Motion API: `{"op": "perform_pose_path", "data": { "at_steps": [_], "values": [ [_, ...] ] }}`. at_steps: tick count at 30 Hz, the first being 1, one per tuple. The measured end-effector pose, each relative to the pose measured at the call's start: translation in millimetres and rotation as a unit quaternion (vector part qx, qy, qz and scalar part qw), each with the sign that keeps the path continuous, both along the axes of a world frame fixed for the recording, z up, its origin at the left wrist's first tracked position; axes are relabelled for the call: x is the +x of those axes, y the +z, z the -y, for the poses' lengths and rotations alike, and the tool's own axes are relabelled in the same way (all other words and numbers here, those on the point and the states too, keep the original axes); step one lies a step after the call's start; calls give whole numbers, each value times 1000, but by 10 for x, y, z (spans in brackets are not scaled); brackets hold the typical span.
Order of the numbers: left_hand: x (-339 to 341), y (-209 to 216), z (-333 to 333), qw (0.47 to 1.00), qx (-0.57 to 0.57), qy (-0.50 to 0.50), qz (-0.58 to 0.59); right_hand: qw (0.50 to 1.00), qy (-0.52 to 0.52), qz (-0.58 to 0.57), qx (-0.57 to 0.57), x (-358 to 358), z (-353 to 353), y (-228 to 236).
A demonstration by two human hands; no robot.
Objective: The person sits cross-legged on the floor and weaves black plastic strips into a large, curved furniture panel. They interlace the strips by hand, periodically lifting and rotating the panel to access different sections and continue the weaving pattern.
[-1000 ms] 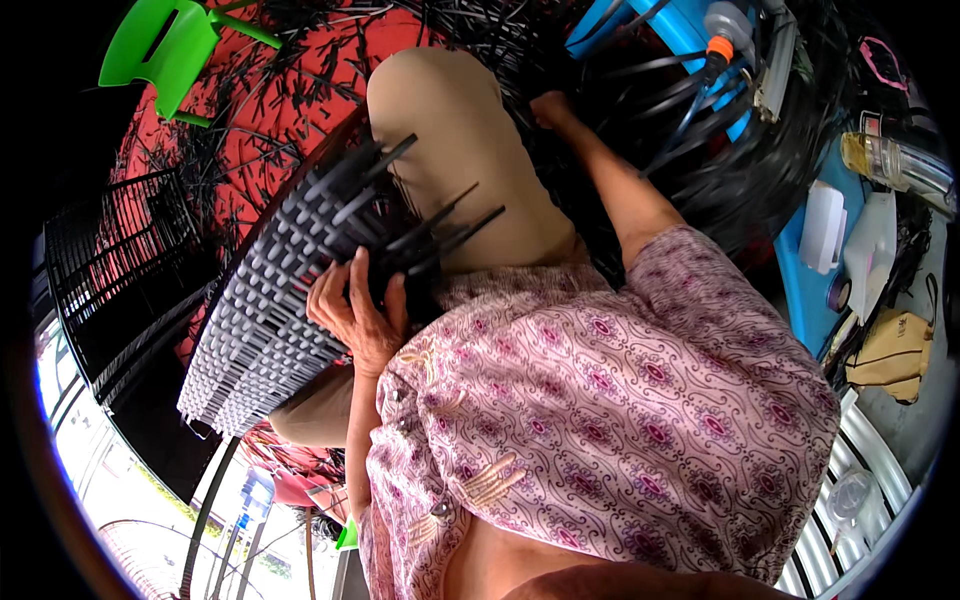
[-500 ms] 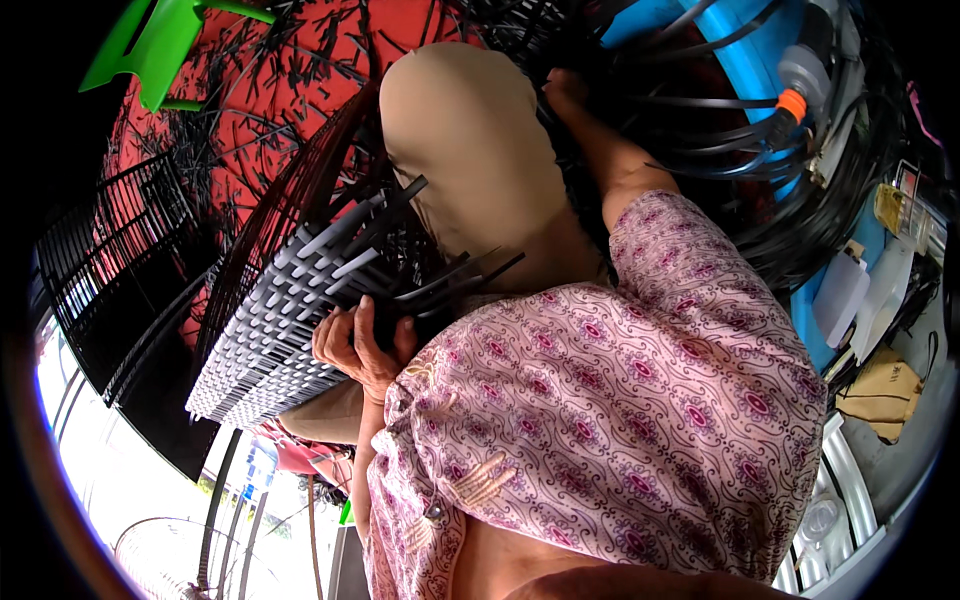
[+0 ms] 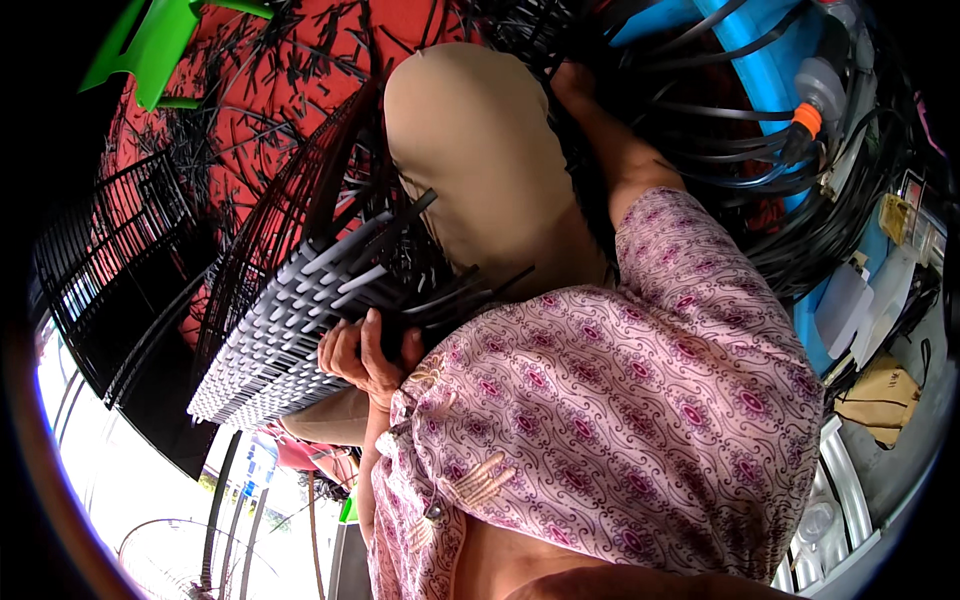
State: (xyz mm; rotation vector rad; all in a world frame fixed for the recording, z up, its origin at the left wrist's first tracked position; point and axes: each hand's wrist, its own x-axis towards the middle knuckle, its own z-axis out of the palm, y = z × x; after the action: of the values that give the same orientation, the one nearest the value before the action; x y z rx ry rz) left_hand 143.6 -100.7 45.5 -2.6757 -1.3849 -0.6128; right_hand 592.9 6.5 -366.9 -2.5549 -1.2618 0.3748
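The woven mat is a grey-black lattice of flat strips, loose ends sticking out, resting across the person's lap. The left hand grips its near edge. The right hand reaches into black strips; its grip is hidden.

A green plastic stool is seen at the upper left, above a red floor mat strewn with black strips. A black wire rack is placed at the left. A blue tub is seen at the upper right.
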Motion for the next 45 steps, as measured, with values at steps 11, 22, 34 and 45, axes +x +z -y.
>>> {"op": "perform_pose_path", "data": {
  "at_steps": [11,22,34,45],
  "values": [
    [-92,174,133,1000,12,-1,19,995,-5,60,-75,-13,52,-383],
    [-56,172,88,1000,17,2,12,999,2,-24,31,-239,291,456],
    [-141,-127,-26,996,-53,26,67,955,-1,-254,151,-999,741,1132],
    [-134,-403,-373,991,-30,4,134,870,128,-157,450,-1513,-137,3575]
  ]
}}
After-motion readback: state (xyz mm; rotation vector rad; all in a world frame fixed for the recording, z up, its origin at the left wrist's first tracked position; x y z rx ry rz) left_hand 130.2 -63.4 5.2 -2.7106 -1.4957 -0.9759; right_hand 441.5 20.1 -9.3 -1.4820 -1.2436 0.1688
